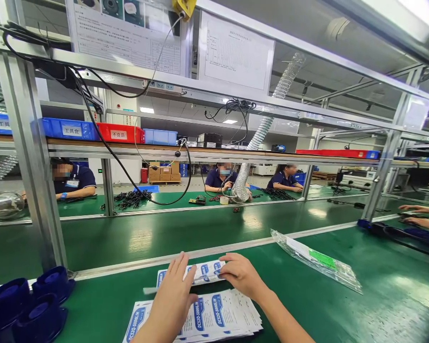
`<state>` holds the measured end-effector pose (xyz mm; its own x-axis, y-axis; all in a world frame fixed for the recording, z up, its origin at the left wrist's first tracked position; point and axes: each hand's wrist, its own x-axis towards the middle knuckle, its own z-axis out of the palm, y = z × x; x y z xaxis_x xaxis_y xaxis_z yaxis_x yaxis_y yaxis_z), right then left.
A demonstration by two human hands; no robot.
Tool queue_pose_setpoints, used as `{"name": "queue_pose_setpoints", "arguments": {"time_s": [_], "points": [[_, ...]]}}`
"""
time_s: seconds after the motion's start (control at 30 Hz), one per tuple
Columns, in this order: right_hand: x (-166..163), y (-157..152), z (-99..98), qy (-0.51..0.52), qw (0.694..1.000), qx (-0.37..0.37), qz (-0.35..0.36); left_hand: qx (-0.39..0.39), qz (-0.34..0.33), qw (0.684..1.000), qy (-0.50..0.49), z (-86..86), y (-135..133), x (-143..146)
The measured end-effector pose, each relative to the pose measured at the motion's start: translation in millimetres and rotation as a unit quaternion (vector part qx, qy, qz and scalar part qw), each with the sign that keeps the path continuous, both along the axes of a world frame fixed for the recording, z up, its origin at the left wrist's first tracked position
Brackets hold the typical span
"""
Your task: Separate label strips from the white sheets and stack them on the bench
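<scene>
My left hand (172, 299) lies flat, fingers stretched out, on a white and blue printed leaflet (203, 272) on the green bench. My right hand (240, 275) is curled, its fingertips pinching the right end of that same leaflet. Just below them sits a fanned stack of the same leaflets (214, 317), partly covered by my left wrist. A thin white strip (150, 290) pokes out to the left of the leaflet.
A clear plastic bag with a green label (316, 259) lies to the right. Dark blue round parts (39, 305) crowd the near left corner. An aluminium post (32, 157) stands at left. Three people work across the conveyor; another person's hands (420, 216) show at far right.
</scene>
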<state>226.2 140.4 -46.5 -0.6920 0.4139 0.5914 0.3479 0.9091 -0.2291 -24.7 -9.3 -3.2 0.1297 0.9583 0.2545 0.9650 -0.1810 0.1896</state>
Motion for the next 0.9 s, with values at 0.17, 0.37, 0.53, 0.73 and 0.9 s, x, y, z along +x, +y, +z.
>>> {"name": "queue_pose_setpoints", "arguments": {"time_s": [0.17,0.37,0.53,0.73,0.9], "points": [[-4,-13,3.3,0.083,0.990,-0.106,0.050,-0.075,-0.019,0.997,0.006,4.2,7,-2],[14,8,-8.6,-0.031,0.969,-0.233,-0.080,-0.193,0.007,0.981,-0.030,16.2,-4,4],[17,16,-14.4,-0.144,0.959,-0.230,-0.079,-0.252,-0.006,0.966,-0.057,12.0,-14,1],[11,13,-10.2,-0.137,0.978,-0.140,-0.066,-0.166,-0.041,0.977,-0.129,2.3,-15,-4],[2,-2,4.9,-0.049,0.998,-0.034,-0.029,-0.054,0.002,0.998,-0.036,6.2,-3,-2]]}}
